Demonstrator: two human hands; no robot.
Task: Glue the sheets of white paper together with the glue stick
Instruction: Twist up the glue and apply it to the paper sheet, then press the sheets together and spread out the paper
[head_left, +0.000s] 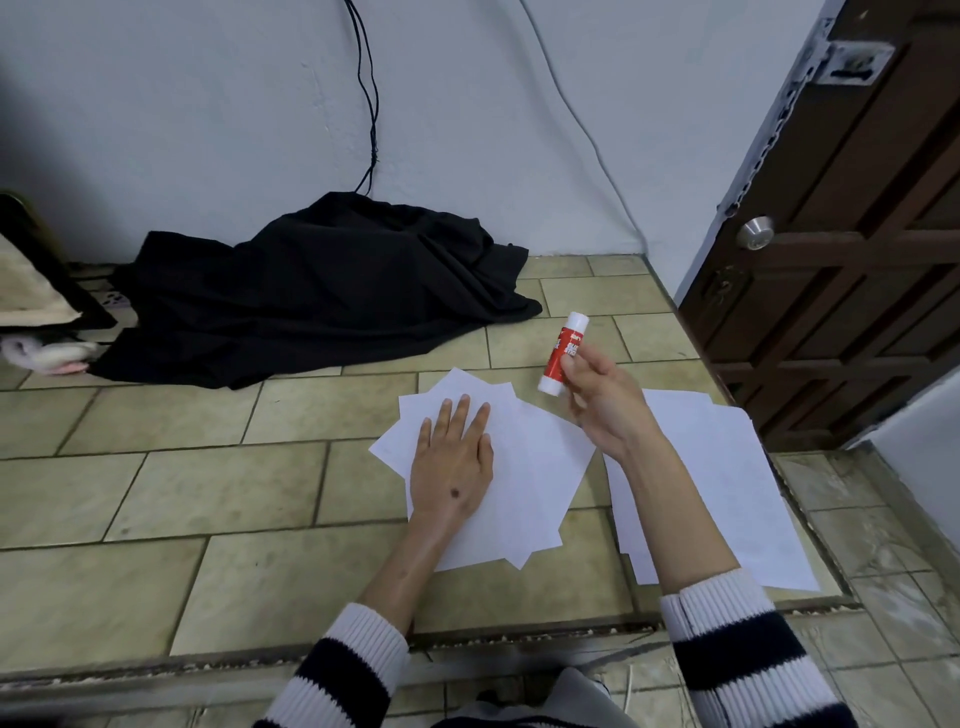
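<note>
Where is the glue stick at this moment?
In the head view, the glue stick is right of centre, held in the right hand above the tiled floor, between the two paper piles.

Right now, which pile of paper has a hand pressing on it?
The fanned-out pile on the left: the left hand lies flat on it. The other pile, on the right, is untouched; the right hand holds the glue stick up.

Bare tiled floor (171, 483) is lying open to the left of the fanned sheets (524, 467), giving a hand wide passage; farther back a heap of black cloth (322, 296) is blocking the wall side, and a brown door (841, 249) (beside the second paper stack (727, 493)) is closing off the right
</note>
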